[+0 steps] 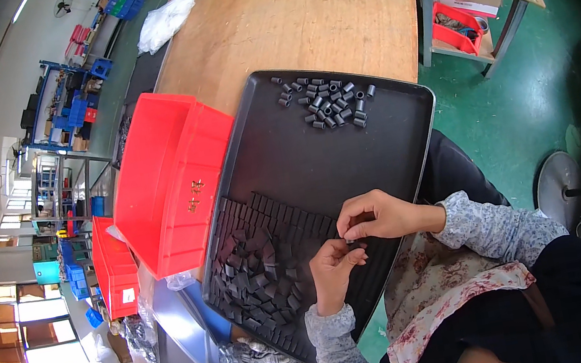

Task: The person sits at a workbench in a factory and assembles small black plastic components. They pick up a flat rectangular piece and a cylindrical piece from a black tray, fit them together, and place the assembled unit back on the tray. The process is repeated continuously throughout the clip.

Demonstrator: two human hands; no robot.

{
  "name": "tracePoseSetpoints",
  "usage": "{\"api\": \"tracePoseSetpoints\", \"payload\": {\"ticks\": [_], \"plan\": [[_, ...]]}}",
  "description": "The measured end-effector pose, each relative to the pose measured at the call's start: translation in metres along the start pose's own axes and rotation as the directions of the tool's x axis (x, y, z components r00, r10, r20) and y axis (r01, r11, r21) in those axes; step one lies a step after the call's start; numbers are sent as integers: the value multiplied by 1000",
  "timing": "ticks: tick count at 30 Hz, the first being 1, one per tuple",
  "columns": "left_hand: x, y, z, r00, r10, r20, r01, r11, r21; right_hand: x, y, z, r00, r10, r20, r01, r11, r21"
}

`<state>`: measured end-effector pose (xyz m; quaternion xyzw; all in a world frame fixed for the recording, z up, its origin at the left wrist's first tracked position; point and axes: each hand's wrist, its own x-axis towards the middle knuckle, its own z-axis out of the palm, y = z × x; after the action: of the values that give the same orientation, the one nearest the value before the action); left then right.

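Small black pieces on a tray

My left hand (333, 266) and right hand (374, 216) meet, pinching a small black piece (351, 239) over the black tray (302, 160); red bins (169, 176) sit left.

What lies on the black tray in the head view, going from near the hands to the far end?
Left hand and right hand → flat dark pieces → bare tray → small dark cylinders.

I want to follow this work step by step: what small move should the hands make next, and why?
Probably drop the small dark piece pinched between the left hand and right hand onto the heap of short black tubes at the black plastic tray's far end.
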<state>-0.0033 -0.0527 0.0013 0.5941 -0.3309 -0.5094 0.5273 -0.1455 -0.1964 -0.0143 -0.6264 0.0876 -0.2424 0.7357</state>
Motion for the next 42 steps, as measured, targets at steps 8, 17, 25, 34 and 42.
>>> {"api": "tracePoseSetpoints", "payload": {"ticks": [8, 17, 25, 34, 42], "plan": [[3, -4, -4, 999, 11, -35, -14, 996, -85, -2, -16, 2, 959, -282, -26, 266, 930, -255], [5, 22, -2, 998, 51, -36, -48, 995, 89, -8, -24, -8, 916, -398, -55, 327, 818, -474], [110, 67, -116, 894, 409, -182, -197, 725, 660, -28, -16, -32, 979, -131, 156, 204, 607, -768], [133, 49, -155, 843, 537, 2, -155, 239, 959, -29, -20, -43, 947, -116, 299, 301, 644, -704], [29, 62, -67, 870, 472, 139, -256, 193, 947, -31, -26, -46, 956, -5, 293, 219, 677, -703]]}}
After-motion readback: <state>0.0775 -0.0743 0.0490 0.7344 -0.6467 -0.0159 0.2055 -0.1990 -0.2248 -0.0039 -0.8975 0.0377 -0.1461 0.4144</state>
